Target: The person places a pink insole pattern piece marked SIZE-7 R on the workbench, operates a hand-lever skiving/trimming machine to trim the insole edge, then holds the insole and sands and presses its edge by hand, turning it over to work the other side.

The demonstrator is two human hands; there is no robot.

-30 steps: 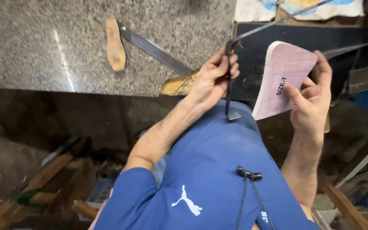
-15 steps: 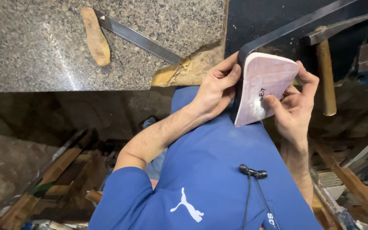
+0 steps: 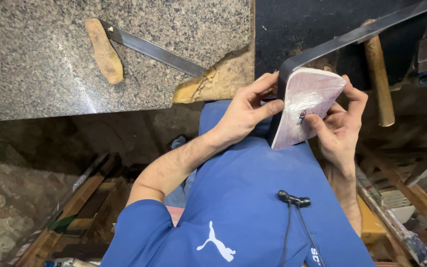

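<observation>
Speckled grey granite bench [image 3: 50,59] fills ten o'clock, a wooden-handled long knife [image 3: 139,47] lying on it. Since a second ago the pale pink flat shoe sole [image 3: 305,106] has swung in from two o'clock onto the black metal stand [image 3: 352,37]; left hand [image 3: 245,111] and right hand [image 3: 339,126] now both clasp it, fingers curled, pressing.

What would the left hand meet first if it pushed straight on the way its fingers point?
The left hand points right, its fingers already at the edge of the pale pink shoe sole under the dark metal bar. Going on, it would likely press the sole toward the right hand.
</observation>
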